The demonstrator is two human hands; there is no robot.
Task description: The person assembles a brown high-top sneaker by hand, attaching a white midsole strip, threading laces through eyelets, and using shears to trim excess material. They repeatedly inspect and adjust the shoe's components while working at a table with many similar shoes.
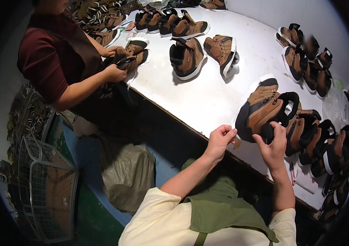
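Note:
A brown and black lace-up boot [264,112] with a white sole lies tilted at the near edge of the white table, its toe pointing away from me. My right hand [273,147] grips the black padded collar at its heel end, thumb and fingers closed round it. Just left of the heel, close to the sole, my left hand [220,142] is closed in a pinch. Whatever is between those fingertips, if anything, is too small to make out. Farther off stand two similar boots, one upright [187,59] and one tipped over [222,53].
A co-worker in a dark red top [45,57] holds brown shoes [135,57] at the far left. Several boots line the right side [318,139], beside a pink-handled tool [292,174]. Below the table edge are a covered bundle [127,176] and a wire rack [51,197].

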